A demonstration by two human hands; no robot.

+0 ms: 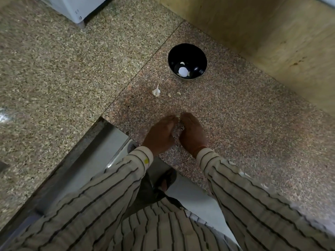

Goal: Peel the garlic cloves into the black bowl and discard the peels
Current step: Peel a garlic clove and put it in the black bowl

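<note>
The black bowl stands on the pink granite counter and holds a few pale garlic pieces. Nearer to me lie a partial garlic bulb and two small loose cloves. My left hand and my right hand are cupped side by side on the counter, fingertips nearly meeting, around a spot with pale peel bits between them. The fingers look fairly straight and blurred. What lies under the palms is hidden.
The counter's front edge runs diagonally under my wrists, with a steel-fronted unit below at the left. A beige wall rises behind the bowl. A white appliance corner stands at the top left.
</note>
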